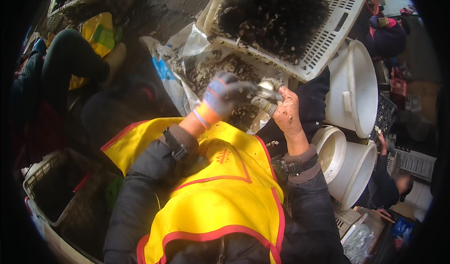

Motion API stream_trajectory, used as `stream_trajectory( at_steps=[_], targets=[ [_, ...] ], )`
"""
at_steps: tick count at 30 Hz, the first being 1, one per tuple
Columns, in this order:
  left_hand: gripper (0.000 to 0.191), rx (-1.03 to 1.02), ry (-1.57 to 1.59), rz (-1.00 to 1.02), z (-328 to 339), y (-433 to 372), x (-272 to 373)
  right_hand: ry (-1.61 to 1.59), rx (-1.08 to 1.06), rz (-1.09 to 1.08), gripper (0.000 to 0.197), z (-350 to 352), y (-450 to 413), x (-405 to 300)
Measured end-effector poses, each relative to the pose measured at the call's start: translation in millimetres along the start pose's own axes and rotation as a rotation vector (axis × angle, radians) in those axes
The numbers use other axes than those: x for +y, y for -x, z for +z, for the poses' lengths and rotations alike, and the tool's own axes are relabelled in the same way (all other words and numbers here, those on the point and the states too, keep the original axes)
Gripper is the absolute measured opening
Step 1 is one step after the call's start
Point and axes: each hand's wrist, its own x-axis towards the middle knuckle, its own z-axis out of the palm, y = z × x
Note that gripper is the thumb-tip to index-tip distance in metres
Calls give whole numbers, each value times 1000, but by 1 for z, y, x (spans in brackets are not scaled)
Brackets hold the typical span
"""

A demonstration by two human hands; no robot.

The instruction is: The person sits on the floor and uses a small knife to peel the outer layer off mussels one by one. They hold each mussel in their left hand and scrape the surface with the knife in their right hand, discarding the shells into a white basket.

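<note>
My left hand [223,93], in a grey-blue glove with an orange cuff, is blurred by motion. It grips what looks like a peeling knife, its metal blade [272,94] smeared across the space between my hands. My right hand [287,107] is bare, with grey cloth finger sleeves [264,105] on thumb and finger. Between those fingers it holds a round, pale, partly peeled piece of produce [266,85], against which the blade lies. Below both hands, brown and cream peelings [225,68] lie on an opened white plastic sack [181,88].
A white slotted plastic basket [318,58] of dark, round produce [270,17] stands ahead. White buckets [351,91] line my right side. Another crate [45,183] stands at lower left. One person's bent knee [75,53] is at left; other people [386,186] sit at right.
</note>
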Motion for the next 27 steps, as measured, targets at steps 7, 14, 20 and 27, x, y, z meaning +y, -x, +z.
stream_trajectory(
  at_steps=[7, 14, 20, 27],
  targets=[
    [33, 195, 148, -446, -6, 3, -24, 7, 152, 40, 48, -3, 5, 15],
    [25, 123, -170, -222, -14, -4, 15, 632, 209, -239, 44, -26, -2, 39],
    [31, 26, 871, -717, -10, -5, 15, 74, -183, 227, 53, -10, 11, 30],
    [42, 47, 847, -740, 19, -6, 39, 828, 52, -80, 31, 7, 5, 56]
  ],
)
